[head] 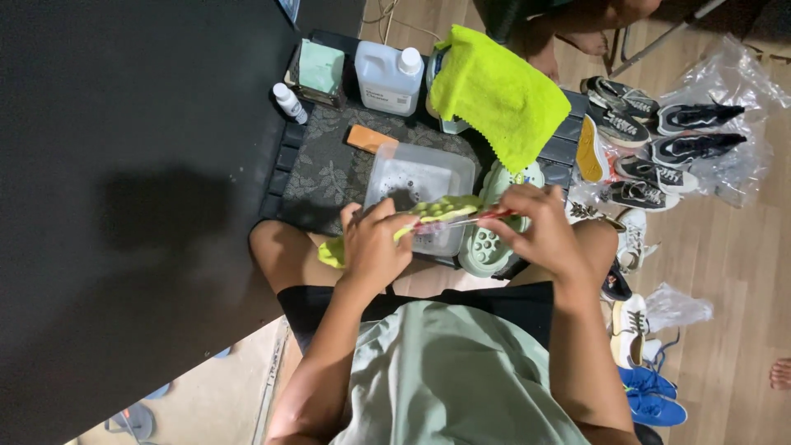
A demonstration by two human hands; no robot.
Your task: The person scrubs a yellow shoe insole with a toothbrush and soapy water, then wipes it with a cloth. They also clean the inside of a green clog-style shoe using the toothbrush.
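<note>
Shoe [494, 239], pale green, rests sole-up over the knees, near edge of the low table [284, 161], beside a clear plastic tub [416, 177]. Left hand [375, 247] closes its fingers around a yellow-green cloth [437, 210], apparently bracing it taut. Right hand [540, 231] pinches a thin red-handled tool [486, 216] against the cloth. Far right, several sneakers [659, 152] lie on plastic bags.

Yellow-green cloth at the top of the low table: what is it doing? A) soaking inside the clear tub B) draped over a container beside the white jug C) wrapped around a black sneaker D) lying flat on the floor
B: the yellow-green cloth hangs over a container next to the white jug, behind the clear tub.
</note>
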